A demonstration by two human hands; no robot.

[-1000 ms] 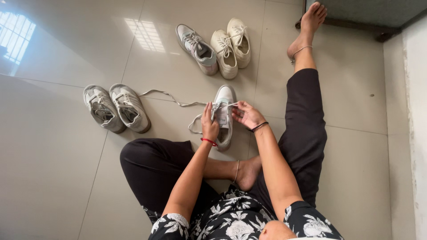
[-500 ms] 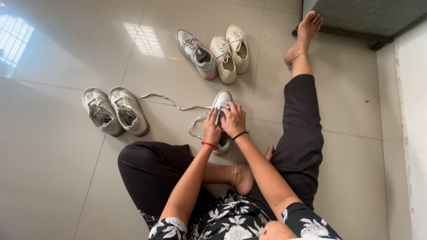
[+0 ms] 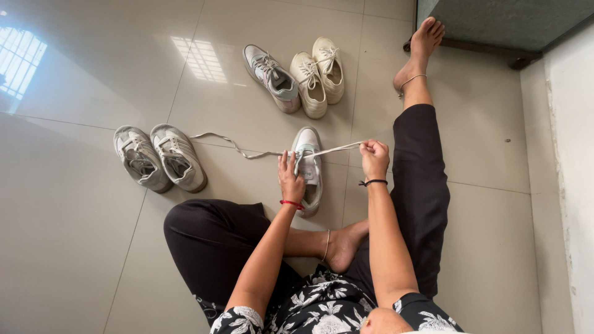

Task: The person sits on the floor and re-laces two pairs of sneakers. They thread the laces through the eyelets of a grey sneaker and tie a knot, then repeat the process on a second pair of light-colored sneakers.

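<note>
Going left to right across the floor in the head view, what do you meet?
Pair of grey sneakers → loose grey lace → left hand → white sneaker → right hand pulling lace → outstretched black-trousered leg.

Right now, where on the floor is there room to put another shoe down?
Bare tile lies left of the grey pair, and between the outstretched leg and the wall. It is crowded around the white shoe, where the left hand steadies it, the right hand pulls the lace, and three more shoes sit just beyond.
</note>
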